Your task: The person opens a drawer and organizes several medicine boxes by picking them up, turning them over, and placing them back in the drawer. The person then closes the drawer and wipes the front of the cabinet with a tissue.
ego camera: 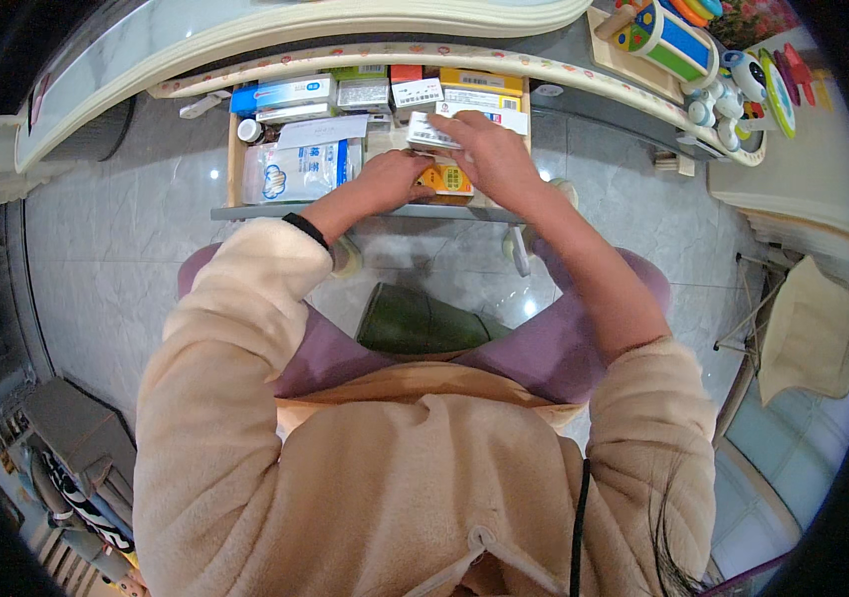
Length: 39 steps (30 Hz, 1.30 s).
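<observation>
An open drawer (368, 213) full of medicine-type boxes and packets lies before me. My right hand (490, 155) holds a small white carton (428, 133) with dark print, its fingers over the top; the thumb is mostly hidden. Lower in the drawer, my left hand (387, 181) has thumb and fingers around the left end of an orange-yellow carton (447, 179). Left of that hand lies a white and blue plastic packet (294, 172). A white paper slip (322, 132) rests above the packet, beside a small white-capped bottle (250, 131).
Blue-white boxes (297, 91), a grey-white box (363, 94) and a yellow box (480, 80) fill the drawer's back. Above it runs a cabinet's pale curved edge (395, 54). Toys (671, 45) stand at upper right. A dark green object (417, 321) is between my legs.
</observation>
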Each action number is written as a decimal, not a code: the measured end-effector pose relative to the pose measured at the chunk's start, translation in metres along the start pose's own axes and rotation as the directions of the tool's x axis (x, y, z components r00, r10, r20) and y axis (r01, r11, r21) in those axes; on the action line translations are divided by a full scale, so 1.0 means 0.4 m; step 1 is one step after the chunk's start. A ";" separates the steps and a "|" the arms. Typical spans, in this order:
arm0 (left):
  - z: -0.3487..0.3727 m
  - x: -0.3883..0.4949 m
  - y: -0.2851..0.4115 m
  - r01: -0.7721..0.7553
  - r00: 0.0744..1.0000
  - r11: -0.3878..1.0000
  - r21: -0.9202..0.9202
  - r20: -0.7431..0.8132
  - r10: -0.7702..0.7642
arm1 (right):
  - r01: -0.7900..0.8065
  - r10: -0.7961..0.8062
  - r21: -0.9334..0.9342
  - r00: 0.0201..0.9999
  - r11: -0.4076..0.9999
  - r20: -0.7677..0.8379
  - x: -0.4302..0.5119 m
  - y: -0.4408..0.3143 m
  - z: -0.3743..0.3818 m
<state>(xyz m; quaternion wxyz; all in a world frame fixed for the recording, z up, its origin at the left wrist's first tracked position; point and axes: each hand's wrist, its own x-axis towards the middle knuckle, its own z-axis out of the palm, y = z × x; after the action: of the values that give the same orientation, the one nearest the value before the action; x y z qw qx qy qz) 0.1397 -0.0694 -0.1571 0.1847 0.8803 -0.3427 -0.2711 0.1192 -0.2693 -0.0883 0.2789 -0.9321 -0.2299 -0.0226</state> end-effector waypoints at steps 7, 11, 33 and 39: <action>0.025 -0.046 -0.041 -0.070 0.996 0.995 -0.067 -0.057 0.066 | 0.009 -0.007 -0.028 0.997 1.000 0.081 0.053 -0.012 0.120; -0.014 -0.059 -0.054 0.009 0.997 0.992 -0.126 -0.080 -0.019 | 0.023 -0.017 -0.095 0.998 0.995 0.066 0.086 -0.001 0.158; -0.030 -0.021 -0.093 0.096 0.992 0.970 -0.225 -0.064 -0.113 | -0.010 0.068 -0.375 0.987 0.927 0.143 0.077 -0.016 0.162; 0.009 0.007 -0.103 0.070 0.989 0.987 -0.144 -0.123 -0.088 | -0.242 0.237 -0.207 0.970 0.948 -0.048 0.134 0.022 0.093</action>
<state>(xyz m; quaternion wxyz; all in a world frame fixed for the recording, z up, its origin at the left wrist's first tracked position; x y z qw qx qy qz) 0.1598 -0.0431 -0.1819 0.2566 0.8938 -0.2752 -0.2441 0.1677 -0.2336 -0.1151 0.1818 -0.9771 -0.1083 -0.0236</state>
